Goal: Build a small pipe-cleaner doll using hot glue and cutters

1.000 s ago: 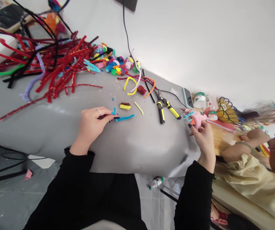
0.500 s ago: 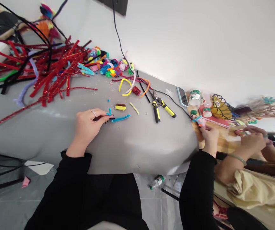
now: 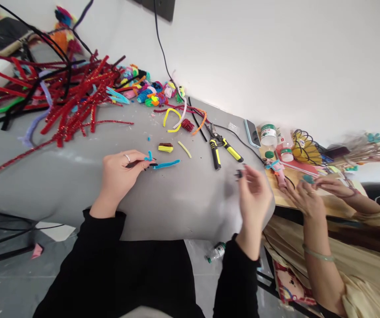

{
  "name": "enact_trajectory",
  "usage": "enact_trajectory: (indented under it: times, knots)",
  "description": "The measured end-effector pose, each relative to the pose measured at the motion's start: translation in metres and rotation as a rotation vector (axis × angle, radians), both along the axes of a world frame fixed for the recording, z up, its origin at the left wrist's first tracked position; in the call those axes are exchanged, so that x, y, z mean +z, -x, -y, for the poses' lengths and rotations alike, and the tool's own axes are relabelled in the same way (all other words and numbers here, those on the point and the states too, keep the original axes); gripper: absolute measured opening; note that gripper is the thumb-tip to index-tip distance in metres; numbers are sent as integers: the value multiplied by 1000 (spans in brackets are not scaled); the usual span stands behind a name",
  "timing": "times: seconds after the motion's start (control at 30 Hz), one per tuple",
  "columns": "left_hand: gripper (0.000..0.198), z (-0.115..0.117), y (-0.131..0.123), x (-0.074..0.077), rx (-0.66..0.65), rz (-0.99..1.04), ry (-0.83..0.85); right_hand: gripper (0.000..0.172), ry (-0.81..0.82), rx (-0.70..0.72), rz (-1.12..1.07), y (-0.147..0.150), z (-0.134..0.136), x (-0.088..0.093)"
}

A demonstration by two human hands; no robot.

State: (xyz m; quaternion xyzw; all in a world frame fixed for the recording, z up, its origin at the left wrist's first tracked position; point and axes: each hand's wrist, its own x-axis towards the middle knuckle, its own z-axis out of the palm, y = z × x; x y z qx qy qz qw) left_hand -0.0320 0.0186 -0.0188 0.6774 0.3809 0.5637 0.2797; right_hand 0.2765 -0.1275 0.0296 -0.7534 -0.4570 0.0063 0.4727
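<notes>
Left hand [image 3: 122, 174]'s got a blue bit [image 3: 149, 156] pinched in its fingertips, with a blue strip [image 3: 167, 164] right beside them; can't tell if they're joined. Right hand [image 3: 254, 190] is well apart from it, over the table [image 3: 176, 203], fingers loosely parted, kinda blurry. Pliers [image 3: 222, 146] lie just past it, and the glue gun [image 3: 280, 173]'s near a co-worker's hand [image 3: 305, 198].

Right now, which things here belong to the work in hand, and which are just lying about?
Seemingly in use:
blue fuzzy pieces, at the left hand
pink glue gun, just released by the right hand
possibly the pliers, lying untouched

Seemingly just lying about:
blue-cased phone
bottle and pink scrap on the floor
</notes>
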Motion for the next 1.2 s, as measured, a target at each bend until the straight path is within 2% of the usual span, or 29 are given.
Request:
enact_trajectory:
  times: [0.1, 0.2, 0.37, 0.5, 0.6, 0.73, 0.77, 0.87, 0.97, 1.2]
  knots:
    - [9, 4, 1, 5, -1, 53, -23, 26, -56, 172, -286, 60, -9, -6]
    - [12, 11, -1, 14, -44, 171, -58, 29, -101, 326, -575, 96, -19, -7]
    - [9, 17, -5, 26, -172, 402, 5, 40, -77, 654, -941, 112, -29, -10]
    - [10, 16, -7, 27, -311, 506, 10, 46, 21, 828, -1040, 118, -32, -12]
    - [8, 17, -8, 27, -353, 556, 16, 38, 9, 763, -940, 128, -31, -9]
    - [7, 21, -10, 30, -282, 495, 27, 5, -197, 391, -523, 152, -22, -3]
    - [7, 22, -10, 31, -251, 457, 24, 6, -263, 329, -391, 160, -19, -2]
    - [10, 23, -10, 34, -182, 371, -17, 15, -361, 302, -102, 180, -15, 0]
    - [9, 23, -10, 36, -172, 333, -53, 16, -373, 275, 47, 192, -19, -2]
    - [14, 24, -10, 42, -128, 288, -72, 15, -327, 205, 111, 197, -30, -12]
